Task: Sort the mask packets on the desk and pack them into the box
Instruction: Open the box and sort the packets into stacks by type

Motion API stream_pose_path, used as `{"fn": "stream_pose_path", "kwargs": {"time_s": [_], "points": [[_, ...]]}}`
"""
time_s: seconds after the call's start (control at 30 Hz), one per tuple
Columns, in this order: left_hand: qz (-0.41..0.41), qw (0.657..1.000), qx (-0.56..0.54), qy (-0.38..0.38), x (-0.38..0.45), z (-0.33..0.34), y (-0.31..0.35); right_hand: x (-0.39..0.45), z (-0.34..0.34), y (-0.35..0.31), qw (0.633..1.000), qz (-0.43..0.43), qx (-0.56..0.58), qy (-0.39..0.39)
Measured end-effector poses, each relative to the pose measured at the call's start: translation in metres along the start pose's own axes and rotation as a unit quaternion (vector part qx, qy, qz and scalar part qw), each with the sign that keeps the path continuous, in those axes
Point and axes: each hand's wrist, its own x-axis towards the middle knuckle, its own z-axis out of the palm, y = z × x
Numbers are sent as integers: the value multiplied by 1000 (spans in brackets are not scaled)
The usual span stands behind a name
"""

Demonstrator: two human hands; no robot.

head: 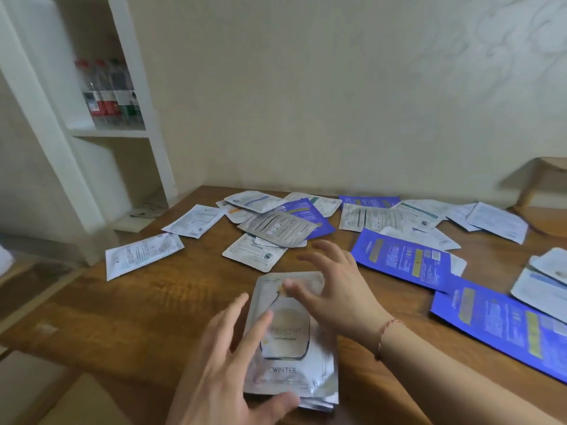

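Hovering over a stack of silver mask packets (pixel 291 338) at the near edge of the bench (pixel 138 308), both hands show spread fingers. Left hand (pixel 224 363): fingers fanned over the left side of the stack, thumb lying at the stack's near edge; whether the fingertips touch the top packet cannot be told through the motion blur. Right hand (pixel 331 289): fingers splayed and slightly bent above the far end of the stack, holding nothing. A thin red cord (pixel 387 335) circles the right wrist.

The top packet of the stack lies face up and is printed "CWINTER"; further packet edges show beneath it at the near right corner.

Beyond the hands, a loose heap of white and grey packets (pixel 276 228) lies toward the far edge of the bench, overlapping one another, with a blue packet partly under them. Two single white packets (pixel 144 254) lie apart near the left edge. To the right, blue packets (pixel 402 259) lie in a row running toward the near right of the bench, printed side up, overlapping at their ends. More white packets (pixel 429 216) spread along the far right edge, and a small white pile (pixel 543 280) sits at the right edge.

A white shelf unit (pixel 101 130) stands left of the bench, holding bottles (pixel 107 93) with red and green labels.
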Motion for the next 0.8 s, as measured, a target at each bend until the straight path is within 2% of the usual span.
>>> {"fn": "stream_pose_path", "kwargs": {"time_s": [0.1,0.13,0.23,0.27,0.3,0.33,0.37,0.4,0.47,0.5,0.53,0.6,0.67,0.73,0.8], "points": [[-4,998,-2,-65,4,6,4,-2,15,0,995,30,46,-80],[1,998,-10,-55,1,11,3,-3,20,2,994,34,53,-89],[0,995,-35,-98,5,12,2,-9,28,6,992,37,86,-85],[-8,995,-43,-88,6,14,0,-11,29,7,992,38,87,-84],[-29,990,-82,-110,6,10,-4,-12,29,7,992,42,95,-77],[-67,983,-148,-89,7,10,-6,-14,28,7,990,53,114,-60],[-112,964,-231,-63,10,15,-9,-16,26,4,984,77,154,-40],[-154,937,-307,-68,15,12,-4,-19,24,3,969,113,218,-15],[-229,878,-417,-59,23,5,-6,-25,24,-1,911,191,364,7],[-266,823,-498,-63,22,-1,-10,-28,26,-2,890,217,401,-2],[-282,780,-553,-84,21,1,-13,-31,30,-2,884,230,407,-13],[-241,778,-563,-138,11,6,-33,-33,39,-1,886,224,406,-14],[-270,769,-567,-120,1,13,-50,-32,41,-6,897,209,390,2],[-267,753,-585,-142,13,-1,-28,-33,40,-6,911,186,369,2],[-287,781,-541,-126,27,-14,-6,-34,31,-5,917,184,353,-25]]}}
